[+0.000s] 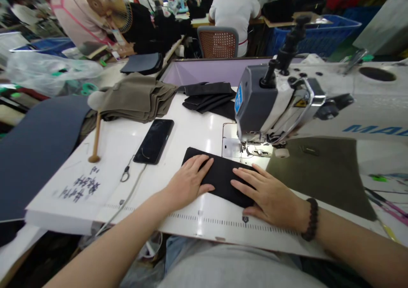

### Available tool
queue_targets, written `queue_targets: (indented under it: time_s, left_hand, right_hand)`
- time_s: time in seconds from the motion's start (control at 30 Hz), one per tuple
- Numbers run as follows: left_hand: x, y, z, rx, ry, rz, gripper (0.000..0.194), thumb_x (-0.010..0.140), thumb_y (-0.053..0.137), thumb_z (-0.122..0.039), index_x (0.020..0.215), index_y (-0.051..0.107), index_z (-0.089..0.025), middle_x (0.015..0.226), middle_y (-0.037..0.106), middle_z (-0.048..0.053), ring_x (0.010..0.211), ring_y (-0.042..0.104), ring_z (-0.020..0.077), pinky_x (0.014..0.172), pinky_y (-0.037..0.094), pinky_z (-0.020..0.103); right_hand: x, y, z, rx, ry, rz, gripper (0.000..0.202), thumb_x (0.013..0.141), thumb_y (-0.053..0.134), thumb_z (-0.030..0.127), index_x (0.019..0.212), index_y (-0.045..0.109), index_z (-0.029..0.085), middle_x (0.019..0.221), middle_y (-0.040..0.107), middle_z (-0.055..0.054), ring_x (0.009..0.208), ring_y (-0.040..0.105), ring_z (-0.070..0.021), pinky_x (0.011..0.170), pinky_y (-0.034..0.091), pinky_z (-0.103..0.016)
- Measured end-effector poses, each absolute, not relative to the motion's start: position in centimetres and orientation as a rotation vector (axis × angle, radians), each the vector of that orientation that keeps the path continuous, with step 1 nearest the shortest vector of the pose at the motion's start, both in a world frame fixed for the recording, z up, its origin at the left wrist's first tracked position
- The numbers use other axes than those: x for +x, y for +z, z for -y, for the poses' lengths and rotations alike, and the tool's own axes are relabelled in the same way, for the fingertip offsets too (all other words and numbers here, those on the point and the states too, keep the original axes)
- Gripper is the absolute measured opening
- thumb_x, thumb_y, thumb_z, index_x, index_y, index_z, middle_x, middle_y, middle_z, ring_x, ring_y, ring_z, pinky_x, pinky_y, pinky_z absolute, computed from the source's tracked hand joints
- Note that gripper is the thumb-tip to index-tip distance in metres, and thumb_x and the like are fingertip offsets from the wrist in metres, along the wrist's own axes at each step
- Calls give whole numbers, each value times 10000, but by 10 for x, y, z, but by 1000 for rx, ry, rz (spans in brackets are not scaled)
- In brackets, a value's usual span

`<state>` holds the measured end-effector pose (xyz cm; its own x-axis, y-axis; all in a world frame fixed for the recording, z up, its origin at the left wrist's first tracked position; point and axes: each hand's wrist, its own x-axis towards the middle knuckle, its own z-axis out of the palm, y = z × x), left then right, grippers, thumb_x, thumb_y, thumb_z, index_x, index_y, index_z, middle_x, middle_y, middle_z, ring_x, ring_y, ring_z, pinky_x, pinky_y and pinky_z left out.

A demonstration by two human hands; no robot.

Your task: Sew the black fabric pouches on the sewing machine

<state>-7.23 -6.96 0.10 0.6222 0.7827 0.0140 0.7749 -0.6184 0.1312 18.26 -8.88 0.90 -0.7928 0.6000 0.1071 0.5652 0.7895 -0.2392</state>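
A folded black cloth piece (223,175) lies on the white sewing table (185,130), just in front of the needle area of the sewing machine (258,105). My left hand (190,179) rests on the cloth's left end, its fingers stretched out and a little apart. On the right part of the cloth lies my right hand (270,194), fingers spread flat, with a dark beaded bracelet at the wrist. Neither hand grips the cloth; both press on it from above. The metal needle plate (232,147) shows beyond the cloth's far edge.
Left of my hands lie a black phone (154,141) with a cord and a wooden-handled tool (96,139). Stacked brown cloth (137,96) and black pieces (208,96) sit farther back. Olive cloth (321,173) lies right, near pink-handled scissors (390,207). People work beyond.
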Motion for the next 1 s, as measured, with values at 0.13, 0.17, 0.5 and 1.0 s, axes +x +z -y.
queue_targets:
  time_s: [0.13, 0.17, 0.5, 1.0]
  left_hand:
    - [-70, 16, 42, 2864, 103, -1139, 399, 882, 410, -229, 1276, 372, -185, 1355, 338, 115, 1256, 290, 255, 1015, 257, 473]
    - [-64, 20, 37, 2891, 89, -1082, 355, 883, 382, -164, 1233, 431, -189, 1349, 353, 103, 1249, 307, 240, 1020, 257, 450]
    - [0, 25, 17, 2906, 26, -1043, 556, 819, 464, -485, 1144, 491, -35, 1165, 488, 165, 1126, 430, 269, 974, 315, 369]
    - [0, 19, 6, 2925, 19, -898, 394, 846, 493, -323, 1148, 475, -69, 1213, 464, 147, 1155, 417, 233, 983, 304, 331]
  right_hand:
    - [182, 11, 84, -829, 347, 2707, 357, 832, 450, 360, 1022, 577, 85, 1149, 547, -160, 1060, 499, -229, 976, 330, -467]
    - [182, 10, 84, -794, 329, 2692, 314, 845, 427, 308, 993, 590, 84, 1130, 558, -154, 1045, 509, -218, 970, 348, -445]
    - [194, 8, 74, -789, 62, 2632, 265, 870, 390, 220, 907, 626, 104, 909, 602, -97, 831, 548, -178, 818, 457, -373]
    - [202, 2, 61, -1068, 44, 2617, 312, 885, 381, 308, 978, 618, 127, 711, 562, -61, 643, 491, -144, 572, 377, -273]
